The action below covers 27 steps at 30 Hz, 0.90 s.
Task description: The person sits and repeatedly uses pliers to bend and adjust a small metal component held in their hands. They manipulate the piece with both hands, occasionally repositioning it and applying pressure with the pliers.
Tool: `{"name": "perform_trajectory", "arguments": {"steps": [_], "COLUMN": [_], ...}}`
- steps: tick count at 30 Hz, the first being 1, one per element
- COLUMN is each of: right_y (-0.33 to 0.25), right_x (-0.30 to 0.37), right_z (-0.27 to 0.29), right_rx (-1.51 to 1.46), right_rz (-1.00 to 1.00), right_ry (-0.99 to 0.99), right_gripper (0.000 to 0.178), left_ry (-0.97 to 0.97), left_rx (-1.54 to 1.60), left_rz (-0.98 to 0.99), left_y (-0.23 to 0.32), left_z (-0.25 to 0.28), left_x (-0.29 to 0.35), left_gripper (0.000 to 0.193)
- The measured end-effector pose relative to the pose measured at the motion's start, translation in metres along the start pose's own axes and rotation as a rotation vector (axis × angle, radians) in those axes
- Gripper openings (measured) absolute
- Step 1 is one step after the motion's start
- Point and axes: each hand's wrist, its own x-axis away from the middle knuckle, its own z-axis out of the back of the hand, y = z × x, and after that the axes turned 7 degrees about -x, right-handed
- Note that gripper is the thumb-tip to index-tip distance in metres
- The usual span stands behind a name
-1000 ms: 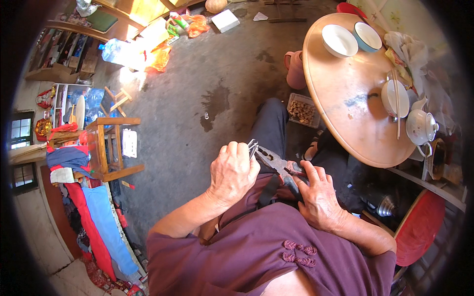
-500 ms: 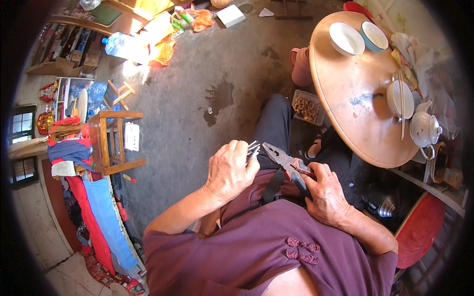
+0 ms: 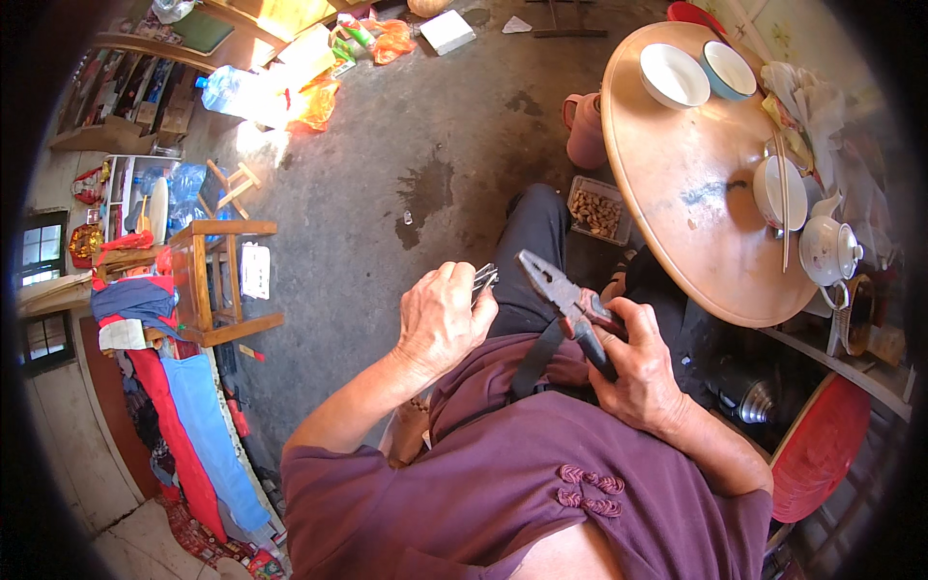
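Note:
My left hand (image 3: pixel 440 317) is closed around a small bundle of shiny metal pieces (image 3: pixel 485 277). Only their ends stick out past the thumb and fingers, so their exact kind is hidden. In my right hand (image 3: pixel 640 372) is a pair of combination pliers (image 3: pixel 568 298) with red and black handles. The pliers' jaws point up and left toward the metal pieces, with a gap between the two. Both hands are in front of my body, above my lap, where a dark strap (image 3: pixel 538 360) lies.
To the right stands a round wooden table (image 3: pixel 677 184) with bowls (image 3: pixel 674 75), chopsticks (image 3: pixel 784 208) and a white teapot (image 3: pixel 828 246). A clear box of brownish pieces (image 3: pixel 597 211) is on the floor beside my leg. An upturned wooden stool (image 3: pixel 227 280) stands at left.
My left hand has shifted slightly left and down with the metal pieces. The pliers have tilted upward, and the gap between them and the metal pieces is wider.

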Motion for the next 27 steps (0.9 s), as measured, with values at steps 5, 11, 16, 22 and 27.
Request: {"name": "perform_trajectory", "arguments": {"steps": [5,11,16,22,27], "right_y": [-0.001,0.013,0.023,0.039,0.047], "right_x": [-0.012,0.000,0.005,0.004,-0.001], "right_z": [0.019,0.023,0.024,0.027,0.021], "right_rx": [0.256,-0.156,-0.669,-0.992,-1.181], "right_rz": [0.040,-0.167,-0.285,-0.323,-0.412], "right_ry": [0.038,-0.105,-0.309,-0.397,-0.509], "right_gripper": [0.031,0.021,0.027,0.043,0.045], "left_ry": [0.111,0.211,0.224,0.215,0.195], "left_rx": [-0.101,-0.177,-0.200,-0.155,-0.136], "left_rz": [-0.113,-0.252,-0.281,-0.267,-0.256], "left_y": [0.004,0.007,0.011,0.012,0.008], "left_z": [0.007,0.014,0.017,0.024,0.025], "left_x": [-0.001,0.001,0.003,0.002,-0.002], "left_gripper": [0.018,0.020,0.020,0.021,0.023]}}
